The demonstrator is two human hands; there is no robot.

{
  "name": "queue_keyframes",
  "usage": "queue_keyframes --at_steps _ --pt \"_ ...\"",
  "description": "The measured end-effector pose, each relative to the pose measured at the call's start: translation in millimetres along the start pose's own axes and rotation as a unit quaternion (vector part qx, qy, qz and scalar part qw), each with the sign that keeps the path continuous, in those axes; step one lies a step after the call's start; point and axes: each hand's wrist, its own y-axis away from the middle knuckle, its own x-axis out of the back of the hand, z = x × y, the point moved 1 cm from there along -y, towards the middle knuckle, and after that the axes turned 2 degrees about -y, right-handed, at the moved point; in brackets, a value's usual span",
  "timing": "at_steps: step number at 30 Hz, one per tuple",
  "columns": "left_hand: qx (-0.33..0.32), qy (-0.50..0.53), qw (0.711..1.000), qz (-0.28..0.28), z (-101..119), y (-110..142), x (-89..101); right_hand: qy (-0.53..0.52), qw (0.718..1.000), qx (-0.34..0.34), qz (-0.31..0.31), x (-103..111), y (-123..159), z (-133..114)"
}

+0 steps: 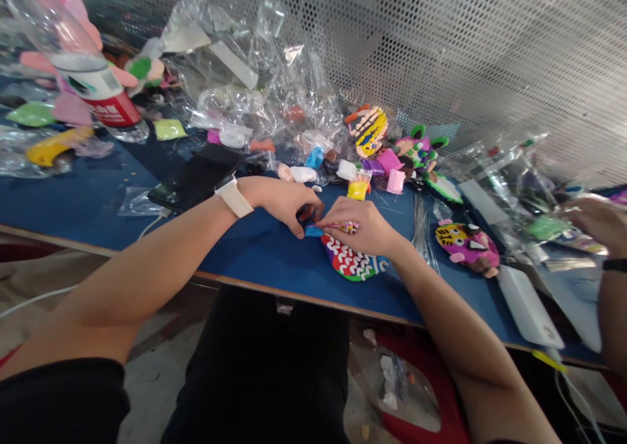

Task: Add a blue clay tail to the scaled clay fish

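My right hand (362, 225) pinches a slim, pink-patterned stick-like tool (344, 227), its near end beside a small piece of bright blue clay (313, 231). Around that blue clay my left hand (287, 204) curls its thumb and fingers; the exact contact is partly hidden. Beneath my right hand lies a flat, rounded clay piece (353, 261) with red, green and blue areas and rows of white curved marks. A white-banded watch (234, 196) is on my left wrist.
Behind my hands lie clay packets (390, 161), a striped clay figure (367, 130) and crumpled clear bags (235, 72). A black phone (196, 177) and plastic bottle (105, 98) stand left. To the right are a pink-yellow clay face (467, 247), a white power bank (531, 307) and another person's hand (600, 222).
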Motion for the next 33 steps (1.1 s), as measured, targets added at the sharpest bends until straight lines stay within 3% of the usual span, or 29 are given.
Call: queue_keyframes --at_steps 22,29,33 --pt "0.033 -0.001 0.999 -0.001 4.9 0.7 1.6 0.038 0.999 0.007 0.001 -6.3 -0.9 -4.0" --pt "-0.008 0.004 1.000 0.013 3.0 3.4 0.2 0.028 0.999 0.017 0.005 -4.2 -1.9 -3.5" --pt "0.008 0.012 1.000 -0.004 -0.4 0.2 -0.5 0.035 0.999 0.019 0.004 -2.8 -2.4 -4.0"
